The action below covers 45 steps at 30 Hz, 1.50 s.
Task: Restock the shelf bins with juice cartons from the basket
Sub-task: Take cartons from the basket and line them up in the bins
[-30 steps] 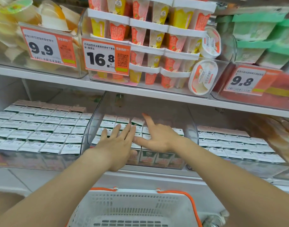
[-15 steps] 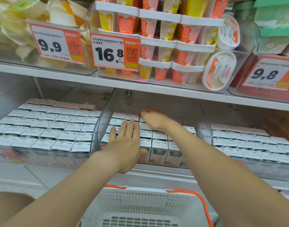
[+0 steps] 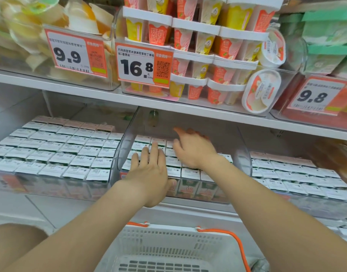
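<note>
The cartons (image 3: 190, 172) stood upright in tight rows in the middle bin (image 3: 122, 154), white tops up, filling its front and stopping short of its back wall. The left hand (image 3: 149, 171) lay flat on the tops of the front-left rows, fingers straight and together, its grip wide open and holding nothing. The right hand (image 3: 194, 150) reached over the rear rows, forefinger stretched out and the other fingers bent under (the back of the hand hid them, so I could not tell whether its grip had hold of a carton). The left bin (image 3: 60, 154) and right bin (image 3: 286, 173) held like cartons. Below sat a white basket (image 3: 168, 232) with orange handles. On the shelf (image 3: 208, 112) above, cups (image 3: 219, 46) stood behind a 16.8 tag (image 3: 143, 66).
</note>
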Motion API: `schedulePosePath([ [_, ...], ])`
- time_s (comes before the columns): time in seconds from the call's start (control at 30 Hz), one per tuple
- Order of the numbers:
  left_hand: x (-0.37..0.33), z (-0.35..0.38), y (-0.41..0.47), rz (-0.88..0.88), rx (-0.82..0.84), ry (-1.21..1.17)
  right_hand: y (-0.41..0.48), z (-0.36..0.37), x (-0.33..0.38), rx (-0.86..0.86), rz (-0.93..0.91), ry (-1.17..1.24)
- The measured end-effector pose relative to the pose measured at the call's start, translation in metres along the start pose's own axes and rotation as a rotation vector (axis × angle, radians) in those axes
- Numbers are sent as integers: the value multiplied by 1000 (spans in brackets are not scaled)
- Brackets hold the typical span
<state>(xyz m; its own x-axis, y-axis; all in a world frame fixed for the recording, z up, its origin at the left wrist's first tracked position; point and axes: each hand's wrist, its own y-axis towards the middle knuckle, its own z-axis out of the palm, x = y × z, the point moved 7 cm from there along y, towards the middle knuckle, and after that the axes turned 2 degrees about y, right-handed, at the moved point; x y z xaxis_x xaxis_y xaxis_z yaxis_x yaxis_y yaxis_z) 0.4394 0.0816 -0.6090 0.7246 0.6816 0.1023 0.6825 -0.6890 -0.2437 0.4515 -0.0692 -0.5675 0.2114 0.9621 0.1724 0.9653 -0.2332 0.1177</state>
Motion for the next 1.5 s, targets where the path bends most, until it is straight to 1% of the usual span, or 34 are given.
schedulePosePath([
  [0.07, -2, -4, -1, 12, -29, 25, -16, -13, -25, -58, 76, -132],
  [0.1, -4, -7, -2, 25, -37, 22, -25, -15, -37, -43, 100, -174],
  [0.13, -7, -9, -2, 44, -43, 8, -33, -12, -48, 8, 114, -179],
  [0.23, -22, -12, -2, 121, -54, -36, -46, 5, -66, 205, 156, -78],
  [0.27, -27, -10, 0, 138, -53, -33, -46, 7, -68, 239, 162, -47],
  [0.37, -33, -6, 5, 139, -39, 3, -49, 7, -68, 270, 157, -16],
  [0.5, -34, -6, 5, 138, -4, -3, -59, 8, -67, 283, 191, -32],
  [0.63, -34, -4, 6, 145, 31, -24, -61, 10, -62, 245, 187, -33],
  [0.73, -33, -3, 7, 154, 21, -28, -58, 6, -53, 177, 96, -81],
  [0.8, -33, -3, 6, 160, 18, -28, -58, 7, -44, 210, 34, -23],
  [0.87, -33, -3, 6, 154, 22, -22, -59, 10, -40, 292, 35, 23],
  [1.03, -31, -4, 7, 129, 0, 1, -61, 16, -40, 367, 73, -38],
  [1.3, -30, -6, 6, 138, -12, -16, -62, 17, -41, 337, 100, -11],
  [1.5, -29, -10, 5, 160, -60, -76, -58, 12, -37, 341, 75, 47],
])
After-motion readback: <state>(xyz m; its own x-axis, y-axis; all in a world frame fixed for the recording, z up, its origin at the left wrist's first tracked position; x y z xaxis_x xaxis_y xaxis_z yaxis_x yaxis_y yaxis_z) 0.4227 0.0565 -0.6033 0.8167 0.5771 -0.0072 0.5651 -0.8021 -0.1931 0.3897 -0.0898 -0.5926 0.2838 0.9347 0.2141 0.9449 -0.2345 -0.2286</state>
